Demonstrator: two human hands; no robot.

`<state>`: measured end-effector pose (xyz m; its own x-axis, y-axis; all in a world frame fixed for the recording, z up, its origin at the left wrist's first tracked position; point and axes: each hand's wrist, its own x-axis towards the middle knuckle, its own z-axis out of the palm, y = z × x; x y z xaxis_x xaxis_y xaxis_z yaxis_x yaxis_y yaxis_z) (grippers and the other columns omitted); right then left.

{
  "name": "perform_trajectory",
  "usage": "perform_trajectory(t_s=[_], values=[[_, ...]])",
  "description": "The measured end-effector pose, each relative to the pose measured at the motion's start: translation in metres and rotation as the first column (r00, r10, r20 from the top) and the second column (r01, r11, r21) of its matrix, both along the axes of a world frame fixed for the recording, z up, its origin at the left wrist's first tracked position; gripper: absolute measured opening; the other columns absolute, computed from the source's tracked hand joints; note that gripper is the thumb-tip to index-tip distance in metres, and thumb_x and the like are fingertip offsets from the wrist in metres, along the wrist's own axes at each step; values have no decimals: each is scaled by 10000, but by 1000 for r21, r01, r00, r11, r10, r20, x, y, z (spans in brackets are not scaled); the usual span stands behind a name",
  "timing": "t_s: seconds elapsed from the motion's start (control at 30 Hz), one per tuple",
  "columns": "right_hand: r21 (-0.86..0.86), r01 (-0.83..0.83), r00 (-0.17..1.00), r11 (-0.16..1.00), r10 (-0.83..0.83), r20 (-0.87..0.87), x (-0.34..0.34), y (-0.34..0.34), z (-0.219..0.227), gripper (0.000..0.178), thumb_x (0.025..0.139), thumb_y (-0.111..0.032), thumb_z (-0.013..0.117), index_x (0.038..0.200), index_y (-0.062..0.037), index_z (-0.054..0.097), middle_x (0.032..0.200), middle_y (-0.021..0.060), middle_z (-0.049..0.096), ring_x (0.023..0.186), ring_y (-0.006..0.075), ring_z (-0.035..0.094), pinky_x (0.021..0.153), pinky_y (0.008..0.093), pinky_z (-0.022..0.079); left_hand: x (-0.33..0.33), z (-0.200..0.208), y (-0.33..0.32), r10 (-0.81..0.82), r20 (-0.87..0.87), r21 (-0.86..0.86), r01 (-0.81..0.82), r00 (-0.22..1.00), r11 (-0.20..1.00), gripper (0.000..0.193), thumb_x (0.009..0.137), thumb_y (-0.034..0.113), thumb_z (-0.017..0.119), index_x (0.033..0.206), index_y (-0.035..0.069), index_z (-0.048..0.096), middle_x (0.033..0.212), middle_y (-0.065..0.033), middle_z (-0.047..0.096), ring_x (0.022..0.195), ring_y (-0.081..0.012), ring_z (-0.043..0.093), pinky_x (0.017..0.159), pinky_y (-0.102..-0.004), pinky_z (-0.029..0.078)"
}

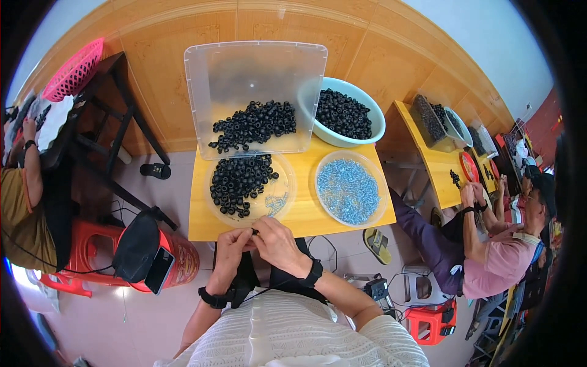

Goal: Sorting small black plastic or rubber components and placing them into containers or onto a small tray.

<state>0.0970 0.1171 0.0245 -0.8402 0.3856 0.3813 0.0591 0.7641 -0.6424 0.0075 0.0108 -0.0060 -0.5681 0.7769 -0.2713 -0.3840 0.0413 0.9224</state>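
Observation:
Just off the near edge of the yellow table (299, 229), my hands meet with fingertips pinched together. Between them shows a small black piece (254, 232), mostly covered by the fingers. My left hand (230, 249) closes on it from one side, my right hand (276, 242) from the other. Right ahead, a round clear dish (287, 199) holds black ring-like pieces (239, 183) and a few tiny bluish bits. A second round dish (320, 194), to the right, is filled with small clear-blue pieces (348, 191).
Behind the dishes, a clear plastic box (244, 67) leans with more black pieces, beside a light-blue basin (380, 125) of them. Rightward, a person in pink (495, 263) works at another yellow table (431, 168). Leftward are a red bucket (183, 260), a phone (159, 269) and another person (27, 202).

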Motion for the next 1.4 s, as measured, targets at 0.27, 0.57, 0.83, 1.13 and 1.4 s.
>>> perform_trajectory(t_s=[0.27, 0.57, 0.83, 1.13, 1.4], values=[[235, 318, 911, 918, -365, 191, 2, 127, 18, 161, 672, -60, 576, 814, 14, 599, 692, 221, 590, 671, 367, 588, 614, 431, 480, -10, 16, -11, 101, -39, -89, -105, 994, 991, 330, 909, 258, 471, 1099, 0, 551, 898, -79, 614, 723, -132, 585, 673, -239, 489], [-119, 494, 765, 861, -496, -411, -14, 169, 79, 332, 734, -10, 612, 1064, 14, 578, 784, 140, 629, 682, 186, 610, 634, 291, 492, -13, 2, -16, 95, -10, -73, -95, 995, 993, 270, 901, 207, 487, 1050, 0, 576, 886, -79, 614, 735, -129, 584, 682, -232, 488], [-34, 232, 972, 972, -230, 55, -25, 92, -16, 143, 698, -3, 585, 821, -26, 654, 773, 167, 627, 684, 312, 613, 632, 359, 486, -13, -2, -19, 86, 16, -44, -85, 996, 995, 238, 886, 183, 516, 1033, 12, 590, 874, -71, 625, 720, -110, 583, 666, -215, 479], [38, 105, 981, 994, -110, 159, -55, 64, -22, 157, 665, 20, 574, 804, -21, 635, 773, 142, 596, 732, 325, 591, 643, 393, 477, -13, -3, -21, 85, 17, -58, -84, 996, 995, 235, 888, 179, 515, 1035, 12, 589, 870, -66, 624, 721, -109, 590, 671, -217, 488], [155, 53, 977, 987, -83, 194, -62, 58, -24, 163, 672, 20, 580, 827, -9, 621, 817, 166, 560, 762, 348, 572, 675, 412, 473, -14, -7, -21, 100, 31, -34, -99, 994, 994, 223, 882, 173, 522, 1024, 17, 596, 863, -58, 623, 707, -101, 584, 652, -204, 484]])
